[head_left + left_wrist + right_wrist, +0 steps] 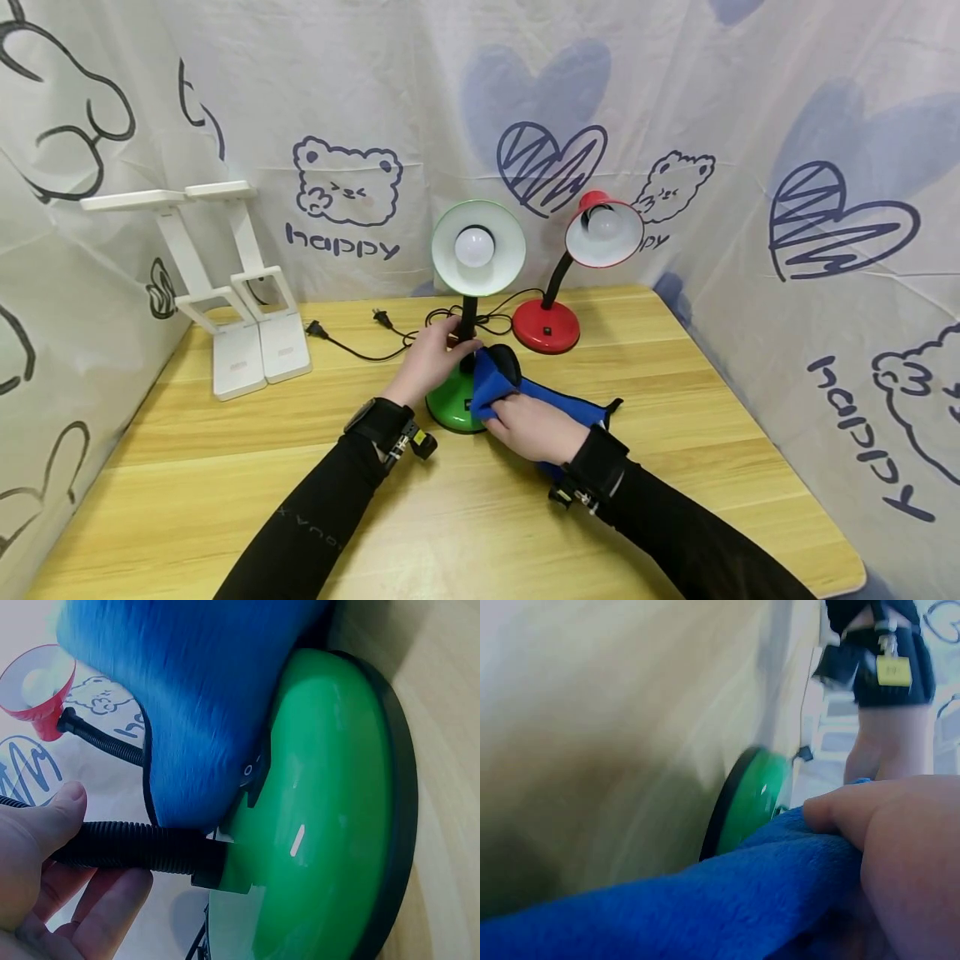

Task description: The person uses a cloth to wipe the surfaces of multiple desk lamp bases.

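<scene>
A green desk lamp (pixel 448 407) stands upright on the wooden table, its shade and white bulb facing forward. My left hand (pixel 429 360) grips its black ribbed gooseneck (pixel 139 846), thumb on one side and fingers on the other. In my right hand (pixel 536 427) is a blue cloth (pixel 491 390) with black edging, bunched between thumb and fingers. In the left wrist view the cloth hangs over part of the green base, close beside the switch and the foot of the neck. The rest of the cloth trails to the right, partly behind my right hand.
A red desk lamp (pixel 536 327) stands behind to the right. Black cords with two plugs (pixel 317 330) lie behind and left of the green lamp. Two white folding stands (pixel 238 367) are side by side at the far left. Printed curtains enclose the wooden table (pixel 300 475).
</scene>
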Demonstrator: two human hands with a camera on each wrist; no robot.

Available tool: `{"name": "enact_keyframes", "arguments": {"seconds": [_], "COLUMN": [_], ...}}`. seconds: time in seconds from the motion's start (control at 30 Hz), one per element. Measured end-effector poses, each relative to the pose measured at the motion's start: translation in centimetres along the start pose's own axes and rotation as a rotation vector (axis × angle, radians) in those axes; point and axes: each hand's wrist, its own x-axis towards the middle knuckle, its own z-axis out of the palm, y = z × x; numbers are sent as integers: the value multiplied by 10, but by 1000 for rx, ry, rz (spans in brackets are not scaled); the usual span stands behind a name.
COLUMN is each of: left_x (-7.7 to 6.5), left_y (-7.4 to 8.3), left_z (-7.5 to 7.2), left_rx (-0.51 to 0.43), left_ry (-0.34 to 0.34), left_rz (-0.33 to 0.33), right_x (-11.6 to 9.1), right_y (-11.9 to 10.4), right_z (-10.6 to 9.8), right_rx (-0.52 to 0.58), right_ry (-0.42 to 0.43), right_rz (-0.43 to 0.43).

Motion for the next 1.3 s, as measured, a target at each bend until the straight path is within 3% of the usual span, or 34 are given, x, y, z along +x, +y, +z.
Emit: {"name": "enact_keyframes", "arguments": {"seconds": [0.33,0.5,0.73,0.93,1.13,1.3], "left_x": [-1,-3,-3,-1,-2,-2], "left_y": [3,4,2,2,4,5], "left_z": [0,1,2,0,-1,0], "left_rx": [6,-10,11,17,11,7], "left_ry": [0,-15,-2,21,6,7], "left_rz": [-6,-10,-10,-15,-16,-18], "right_x": [46,51,34,5,-20,-20], "right_y": [25,33,21,2,-4,-1], "right_z": [-2,-1,-1,-11,-14,-11], "right_rx": [6,18,-46,-71,5,37], "right_ry": [-67,-77,-17,-42,-101,-86], "right_rz": [87,114,35,-37,-42,-35]}}
